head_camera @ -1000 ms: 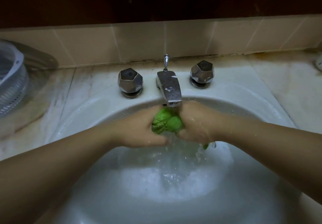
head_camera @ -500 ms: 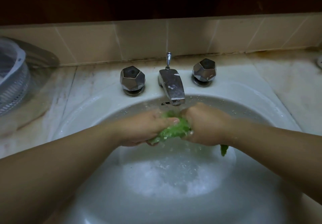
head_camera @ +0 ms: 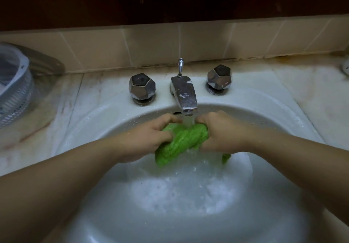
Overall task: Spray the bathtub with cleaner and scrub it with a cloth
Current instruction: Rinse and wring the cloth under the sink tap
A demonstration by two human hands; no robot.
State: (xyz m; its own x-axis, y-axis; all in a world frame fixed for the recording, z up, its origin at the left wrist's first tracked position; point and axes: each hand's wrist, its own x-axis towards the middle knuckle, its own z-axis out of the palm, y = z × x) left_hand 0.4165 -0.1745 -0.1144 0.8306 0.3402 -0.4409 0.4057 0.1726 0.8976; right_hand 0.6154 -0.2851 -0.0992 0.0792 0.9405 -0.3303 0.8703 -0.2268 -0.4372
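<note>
My left hand point(head_camera: 149, 138) and right hand point(head_camera: 221, 135) both gripped the bunched, nubby bright-green cloth point(head_camera: 181, 142) under the chrome faucet point(head_camera: 184, 95) over the glossy white sink point(head_camera: 264, 110).

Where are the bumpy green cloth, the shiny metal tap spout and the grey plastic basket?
bumpy green cloth point(head_camera: 182, 140): head view, twisted middle between the hands.
shiny metal tap spout point(head_camera: 184, 95): head view, flat top.
grey plastic basket point(head_camera: 16, 95): head view, slotted side wall.
</note>
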